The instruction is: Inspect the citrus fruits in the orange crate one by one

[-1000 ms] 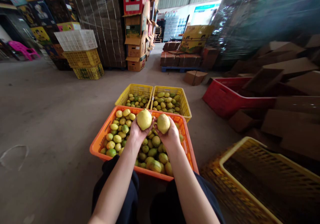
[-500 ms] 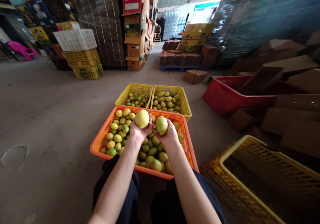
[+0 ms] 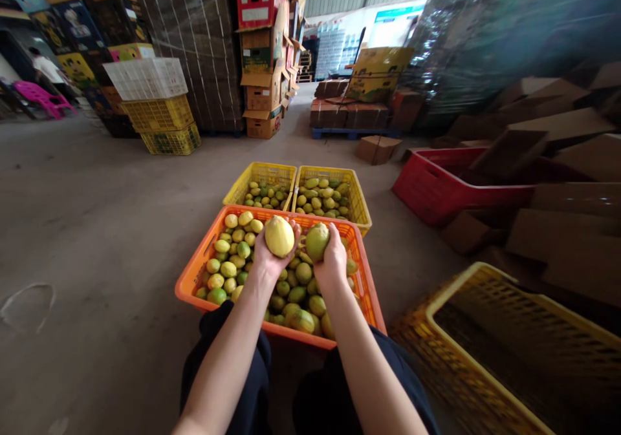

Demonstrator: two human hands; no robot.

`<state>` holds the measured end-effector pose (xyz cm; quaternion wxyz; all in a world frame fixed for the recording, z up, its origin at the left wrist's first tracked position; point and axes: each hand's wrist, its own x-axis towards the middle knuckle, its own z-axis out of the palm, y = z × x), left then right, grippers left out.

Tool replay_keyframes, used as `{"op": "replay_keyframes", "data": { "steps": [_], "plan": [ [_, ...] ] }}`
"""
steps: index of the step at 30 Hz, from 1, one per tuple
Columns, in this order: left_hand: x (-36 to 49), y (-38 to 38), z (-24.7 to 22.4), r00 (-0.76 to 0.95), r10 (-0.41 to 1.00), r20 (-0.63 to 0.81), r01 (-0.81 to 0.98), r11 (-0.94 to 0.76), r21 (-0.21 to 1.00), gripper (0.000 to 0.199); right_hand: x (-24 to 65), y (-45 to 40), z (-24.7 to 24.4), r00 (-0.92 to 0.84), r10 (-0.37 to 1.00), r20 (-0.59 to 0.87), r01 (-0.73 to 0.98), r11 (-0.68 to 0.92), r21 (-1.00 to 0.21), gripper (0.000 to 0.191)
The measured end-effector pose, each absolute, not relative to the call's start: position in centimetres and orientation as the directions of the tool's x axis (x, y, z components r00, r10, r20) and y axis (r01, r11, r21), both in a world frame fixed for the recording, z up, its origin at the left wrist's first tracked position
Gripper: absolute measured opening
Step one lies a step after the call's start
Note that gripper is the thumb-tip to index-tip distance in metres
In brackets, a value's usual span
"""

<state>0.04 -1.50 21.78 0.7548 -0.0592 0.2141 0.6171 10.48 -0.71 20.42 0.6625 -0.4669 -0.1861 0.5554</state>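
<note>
A pale yellow lemon rests in my left hand, which cups it from below with the fingers curled behind it. My right hand grips a greener lemon from its right side, the thumb up along it. Both hands are held side by side over a large orange crate, a small gap between the two fruits. Many yellow and green lemons lie loose in that crate, partly covered by my forearms.
Two yellow crates with more lemons, a left one and a right one, stand against the orange crate's far side. At right are another yellow crate, a red crate and flattened cardboard. A person is far left.
Both lemons have shifted slightly right and been turned in my hands. My right hand has rotated so its back and thumb show more. A person has come into view at far left.
</note>
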Motion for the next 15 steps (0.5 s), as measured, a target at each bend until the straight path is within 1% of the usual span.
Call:
{"op": "replay_keyframes", "data": {
  "steps": [2, 3, 4, 5, 7, 9, 12, 14, 15],
  "plan": [
    [0.7, -1.7, 21.8, 0.158, 0.897, -0.413, -0.942, 0.262, 0.208, 0.025, 10.2, -0.9, 20.3, 0.467, 0.884, -0.009, -0.327, 0.163, -0.931, 0.032],
    [1.1, -1.8, 21.7, 0.165, 0.891, -0.422, -0.936, 0.277, 0.218, 0.025, 10.0, -1.1, 20.4, 0.48, 0.867, 0.132, -0.186, 0.247, -0.951, 0.032],
    [1.4, -2.0, 21.7, 0.174, 0.884, -0.434, -0.93, 0.292, 0.222, 0.024, 9.9, -1.3, 20.5, 0.45, 0.857, 0.251, -0.059, 0.309, -0.949, 0.033],
    [1.7, -2.1, 21.6, 0.179, 0.874, -0.451, -0.926, 0.304, 0.224, 0.022, 9.8, -1.6, 20.6, 0.391, 0.855, 0.341, 0.042, 0.354, -0.934, 0.035],
    [2.0, -2.4, 21.3, 0.167, 0.86, -0.482, -0.92, 0.312, 0.237, 0.02, 9.7, -2.1, 20.8, 0.246, 0.863, 0.441, 0.168, 0.41, -0.896, 0.036],
    [1.9, -2.4, 21.0, 0.149, 0.874, -0.462, -0.913, 0.301, 0.275, 0.021, 9.6, -2.6, 20.9, 0.096, 0.868, 0.488, 0.252, 0.453, -0.855, 0.038],
    [1.2, -2.0, 20.4, 0.115, 0.939, -0.324, -0.904, 0.234, 0.358, 0.029, 9.4, -3.2, 20.8, -0.063, 0.826, 0.56, 0.352, 0.543, -0.762, 0.038],
    [0.8, -1.6, 20.0, 0.075, 0.968, -0.238, -0.898, 0.169, 0.406, 0.033, 9.0, -3.5, 20.6, -0.128, 0.747, 0.652, 0.383, 0.644, -0.663, 0.044],
    [0.6, -1.5, 19.7, 0.052, 0.973, -0.223, -0.897, 0.144, 0.418, 0.034, 8.7, -3.7, 20.5, -0.15, 0.696, 0.703, 0.393, 0.694, -0.603, 0.048]
  ]
}}
